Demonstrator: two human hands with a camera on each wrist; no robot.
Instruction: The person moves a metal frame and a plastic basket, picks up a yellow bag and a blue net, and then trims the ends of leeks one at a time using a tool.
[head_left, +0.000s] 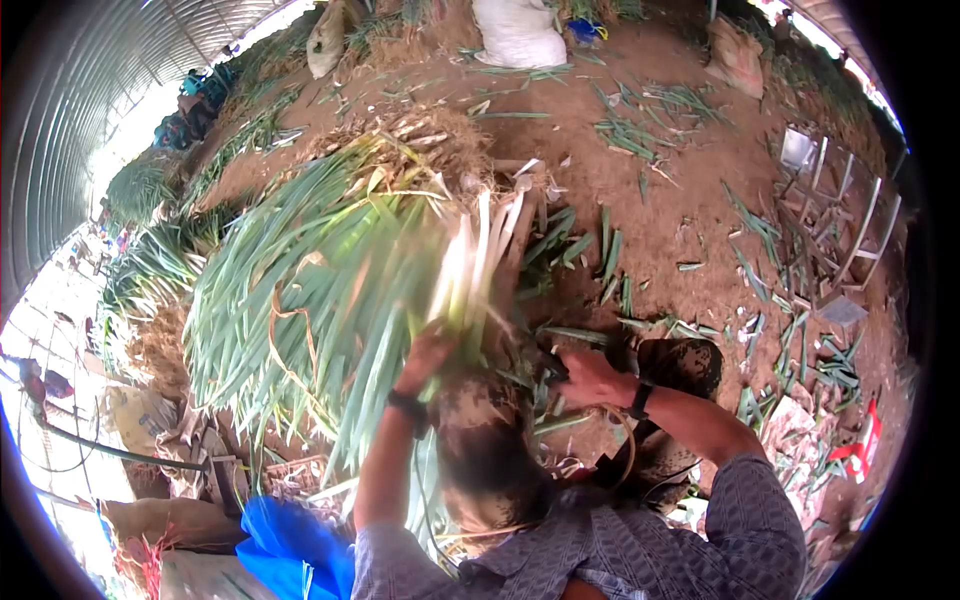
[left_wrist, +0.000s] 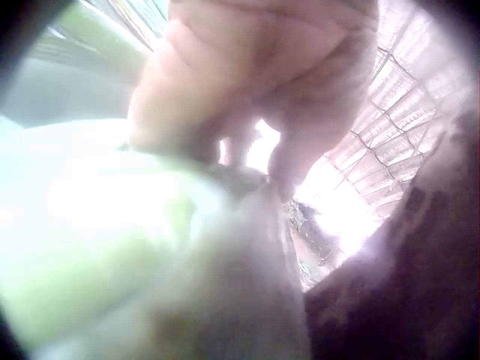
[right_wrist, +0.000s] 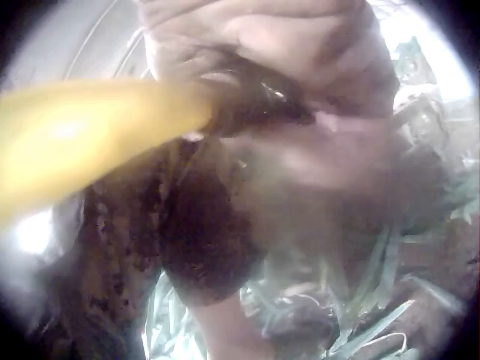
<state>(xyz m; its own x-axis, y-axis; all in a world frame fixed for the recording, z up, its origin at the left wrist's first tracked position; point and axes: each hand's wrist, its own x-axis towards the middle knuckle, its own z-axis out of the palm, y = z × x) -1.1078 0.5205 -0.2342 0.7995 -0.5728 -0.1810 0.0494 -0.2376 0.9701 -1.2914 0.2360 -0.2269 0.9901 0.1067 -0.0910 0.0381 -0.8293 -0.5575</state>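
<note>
A fanned heap of leeks [head_left: 300,270] lies at the left, with long green leaves, pale stems and rooty ends at the top. My left hand [head_left: 428,357] grips a few leeks by their green part, white stems [head_left: 470,255] pointing away from me. In the left wrist view, that hand [left_wrist: 255,75] bends over a blurred pale green leek [left_wrist: 97,225]. My right hand [head_left: 595,378] is beside the right knee. Seen from its wrist, the right hand [right_wrist: 277,45] curls round a dark, shiny thing with a yellow end [right_wrist: 97,135]; I cannot tell its kind.
Patterned trouser knees [head_left: 490,430] are below the hands. Cut leaves [head_left: 640,135] litter the brown soil. Stool-like frames [head_left: 830,215] stand at the right, a white sack [head_left: 518,35] at the back, blue cloth [head_left: 295,545] at lower left. More leeks [head_left: 160,270] lie farther left.
</note>
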